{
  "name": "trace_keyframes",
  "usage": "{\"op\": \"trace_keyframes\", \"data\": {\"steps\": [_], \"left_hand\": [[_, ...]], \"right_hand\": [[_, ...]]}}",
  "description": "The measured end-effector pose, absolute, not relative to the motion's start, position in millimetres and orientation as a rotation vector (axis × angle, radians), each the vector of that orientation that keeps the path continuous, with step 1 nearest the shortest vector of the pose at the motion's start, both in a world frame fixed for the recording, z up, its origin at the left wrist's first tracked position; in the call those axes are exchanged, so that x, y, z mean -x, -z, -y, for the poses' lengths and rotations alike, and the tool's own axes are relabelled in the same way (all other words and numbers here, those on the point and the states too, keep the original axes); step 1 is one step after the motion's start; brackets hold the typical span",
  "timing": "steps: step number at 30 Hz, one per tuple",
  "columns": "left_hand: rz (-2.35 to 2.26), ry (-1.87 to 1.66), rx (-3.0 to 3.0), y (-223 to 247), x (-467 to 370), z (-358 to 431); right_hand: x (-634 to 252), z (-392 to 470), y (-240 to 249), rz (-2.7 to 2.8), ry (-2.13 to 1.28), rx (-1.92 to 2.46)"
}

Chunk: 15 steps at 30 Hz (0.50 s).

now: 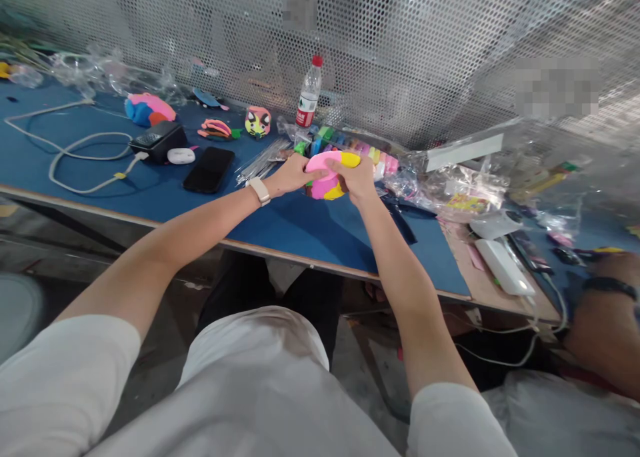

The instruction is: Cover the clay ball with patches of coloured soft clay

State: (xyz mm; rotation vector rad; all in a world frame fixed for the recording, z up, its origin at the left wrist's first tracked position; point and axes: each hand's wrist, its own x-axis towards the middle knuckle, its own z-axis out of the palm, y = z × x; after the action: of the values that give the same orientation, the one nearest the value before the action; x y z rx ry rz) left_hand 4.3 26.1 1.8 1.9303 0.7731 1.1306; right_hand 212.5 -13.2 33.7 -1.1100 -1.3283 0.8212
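Fingers: those of the left hand [294, 174] and right hand [361, 177] are clamped on one pink-and-yellow piece [327, 189], thumbs towards the person, apparently bracing it from both ends.
Pink-and-yellow piece: between the hands, over the middle of the counter [310, 234] — likely held well forward for a clear view; whether its underside touches the surface, I cannot tell.
Arms: both reach towards twelve o'clock and converge, wrists close in; the left wears a pale band [259, 190].
Coloured blocks [387, 162]: two o'clock from the piece, in a row, probably to be within easy reach.
White sticks [263, 160]: between nine and ten o'clock, loosely bundled near the left hand.
Bottle [310, 94]: upright at eleven o'clock by the mesh wall [370, 57] — perhaps there to avoid knocks.
Phone [209, 170]: flat at nine o'clock, apart from both hands.
Another person's arm [597, 324]: far out at four o'clock.
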Motion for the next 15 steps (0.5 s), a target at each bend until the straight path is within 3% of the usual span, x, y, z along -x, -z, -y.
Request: {"op": "trace_keyframes", "data": {"steps": [15], "left_hand": [[-0.768, -1.159, -1.786, -5, -10, -16]], "right_hand": [[-207, 16, -35, 1.299, -0.801, 1.137]]}}
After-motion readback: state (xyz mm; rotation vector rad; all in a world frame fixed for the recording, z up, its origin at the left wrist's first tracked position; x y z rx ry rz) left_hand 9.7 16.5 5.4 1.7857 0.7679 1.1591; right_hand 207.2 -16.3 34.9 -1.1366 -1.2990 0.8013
